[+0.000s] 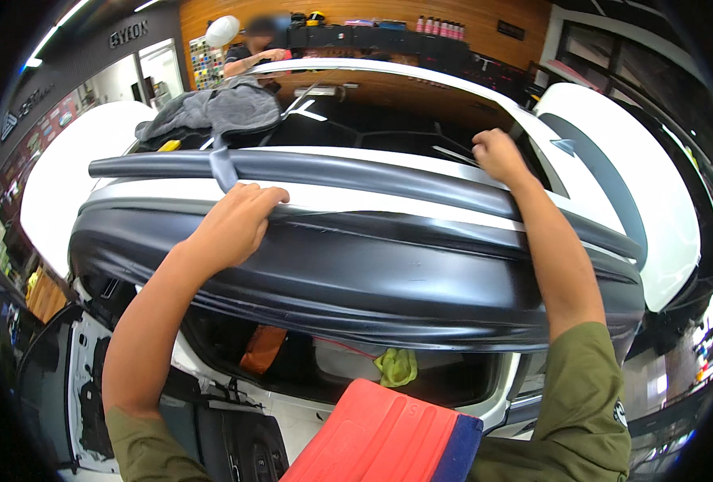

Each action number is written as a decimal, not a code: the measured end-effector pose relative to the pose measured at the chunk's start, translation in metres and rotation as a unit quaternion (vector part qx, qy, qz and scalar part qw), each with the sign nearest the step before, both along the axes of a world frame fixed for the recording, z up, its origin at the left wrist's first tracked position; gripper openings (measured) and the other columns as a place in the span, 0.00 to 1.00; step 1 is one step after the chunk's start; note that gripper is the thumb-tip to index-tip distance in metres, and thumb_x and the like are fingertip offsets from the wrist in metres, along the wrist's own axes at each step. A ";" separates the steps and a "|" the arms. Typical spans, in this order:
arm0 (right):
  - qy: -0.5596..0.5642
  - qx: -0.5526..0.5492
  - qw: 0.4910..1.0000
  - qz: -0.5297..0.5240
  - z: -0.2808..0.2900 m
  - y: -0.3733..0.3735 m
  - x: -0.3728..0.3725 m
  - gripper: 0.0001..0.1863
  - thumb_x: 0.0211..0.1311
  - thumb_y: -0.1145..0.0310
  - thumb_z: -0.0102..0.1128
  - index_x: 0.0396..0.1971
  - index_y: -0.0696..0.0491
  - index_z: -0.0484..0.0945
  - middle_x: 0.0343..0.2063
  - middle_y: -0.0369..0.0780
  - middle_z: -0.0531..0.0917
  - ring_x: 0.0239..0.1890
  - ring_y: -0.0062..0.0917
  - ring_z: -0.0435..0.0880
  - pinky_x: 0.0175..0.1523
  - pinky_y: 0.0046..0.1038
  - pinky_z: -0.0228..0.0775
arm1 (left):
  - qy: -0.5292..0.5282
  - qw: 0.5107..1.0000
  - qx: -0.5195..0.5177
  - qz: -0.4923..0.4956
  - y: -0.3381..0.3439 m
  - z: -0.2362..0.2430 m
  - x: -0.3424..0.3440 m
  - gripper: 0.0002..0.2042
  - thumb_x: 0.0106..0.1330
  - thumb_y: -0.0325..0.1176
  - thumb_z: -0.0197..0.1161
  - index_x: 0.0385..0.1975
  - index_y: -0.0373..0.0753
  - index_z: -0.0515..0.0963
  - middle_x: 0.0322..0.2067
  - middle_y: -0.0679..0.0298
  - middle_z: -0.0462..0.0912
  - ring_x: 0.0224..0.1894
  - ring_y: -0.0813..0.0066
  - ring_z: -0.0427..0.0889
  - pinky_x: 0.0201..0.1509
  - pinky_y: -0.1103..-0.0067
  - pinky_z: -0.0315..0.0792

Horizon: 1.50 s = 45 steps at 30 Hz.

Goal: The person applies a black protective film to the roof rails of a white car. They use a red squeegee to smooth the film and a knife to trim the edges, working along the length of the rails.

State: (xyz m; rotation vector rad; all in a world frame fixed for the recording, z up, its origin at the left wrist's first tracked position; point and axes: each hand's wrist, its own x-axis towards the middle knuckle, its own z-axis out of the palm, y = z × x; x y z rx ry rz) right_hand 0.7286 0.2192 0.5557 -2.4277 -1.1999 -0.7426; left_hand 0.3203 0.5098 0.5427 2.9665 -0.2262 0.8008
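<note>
A large sheet of satin dark-grey film, rippled and rolled along its far edge, lies across the white car roof. My left hand has bent fingers at the white band, just below a grey strap-like strip; what they grip is hidden. My right hand is curled above the rolled edge near the glossy black roof panel; anything between its fingers cannot be made out. A red squeegee with a dark blue edge appears large at the bottom, close to the camera.
A grey cloth and yellow tool lie on the roof. Another person works beyond it, a hand at the far edge. White open panels flank both sides; a yellow-green cloth lies inside the car.
</note>
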 end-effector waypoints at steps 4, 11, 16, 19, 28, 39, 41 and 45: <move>0.108 0.245 0.942 0.203 0.041 -0.003 -0.092 0.17 0.65 0.67 0.58 0.51 0.58 0.79 0.43 0.43 0.83 0.45 0.30 0.81 0.54 0.29 0.71 | 0.102 0.995 -0.012 0.004 -0.003 0.024 -0.005 0.11 0.55 0.19 0.55 0.38 0.34 0.77 0.35 0.54 0.78 0.44 0.52 0.76 0.54 0.64 0.68; 0.036 0.102 0.795 0.597 0.044 -0.037 -0.347 0.14 0.57 0.62 0.65 0.40 0.53 0.83 0.40 0.44 0.83 0.41 0.36 0.83 0.47 0.35 0.75 | 0.151 0.987 0.040 0.048 0.002 0.023 -0.013 0.11 0.55 0.22 0.56 0.37 0.29 0.79 0.40 0.50 0.81 0.50 0.51 0.77 0.59 0.64 0.70; -0.132 0.209 0.717 0.651 0.023 -0.010 -0.362 0.12 0.53 0.71 0.65 0.37 0.58 0.79 0.35 0.44 0.81 0.38 0.34 0.82 0.41 0.33 0.75 | 0.085 0.980 0.155 0.090 0.017 0.037 -0.026 0.08 0.54 0.21 0.57 0.33 0.34 0.77 0.34 0.55 0.77 0.45 0.57 0.75 0.58 0.65 0.67; -0.039 0.129 0.753 0.644 0.027 -0.017 -0.376 0.10 0.55 0.71 0.66 0.37 0.55 0.82 0.38 0.44 0.83 0.39 0.35 0.83 0.42 0.33 0.75 | 0.041 0.983 0.164 0.068 0.039 0.037 -0.021 0.06 0.52 0.19 0.56 0.30 0.34 0.75 0.32 0.55 0.75 0.43 0.56 0.74 0.56 0.65 0.66; 0.059 -0.027 0.920 0.387 0.008 0.013 -0.297 0.18 0.45 0.82 0.60 0.41 0.56 0.77 0.42 0.43 0.82 0.44 0.38 0.81 0.50 0.37 0.71 | 0.040 0.990 0.119 0.065 0.059 0.031 -0.025 0.06 0.52 0.25 0.57 0.29 0.33 0.76 0.32 0.54 0.75 0.44 0.55 0.74 0.53 0.65 0.67; 0.045 0.015 0.959 0.280 -0.001 0.055 -0.264 0.15 0.56 0.75 0.54 0.44 0.58 0.77 0.34 0.49 0.81 0.38 0.44 0.82 0.46 0.41 0.74 | 0.017 0.996 -0.003 0.084 0.095 0.051 0.002 0.08 0.52 0.23 0.54 0.31 0.35 0.76 0.35 0.54 0.77 0.45 0.54 0.74 0.54 0.65 0.68; 0.102 0.083 0.957 0.257 0.023 0.063 -0.232 0.16 0.57 0.73 0.52 0.45 0.60 0.78 0.36 0.52 0.83 0.42 0.43 0.83 0.49 0.41 0.75 | 0.047 0.997 -0.024 0.049 0.081 0.049 -0.014 0.10 0.51 0.22 0.54 0.34 0.35 0.77 0.37 0.54 0.77 0.48 0.54 0.74 0.60 0.65 0.66; 0.147 0.151 0.977 0.044 0.047 0.058 -0.069 0.18 0.57 0.72 0.50 0.46 0.61 0.79 0.39 0.55 0.84 0.45 0.45 0.84 0.50 0.41 0.74 | 0.106 0.991 0.071 0.045 0.042 0.044 -0.010 0.13 0.48 0.23 0.57 0.35 0.36 0.80 0.38 0.55 0.78 0.51 0.54 0.74 0.69 0.63 0.59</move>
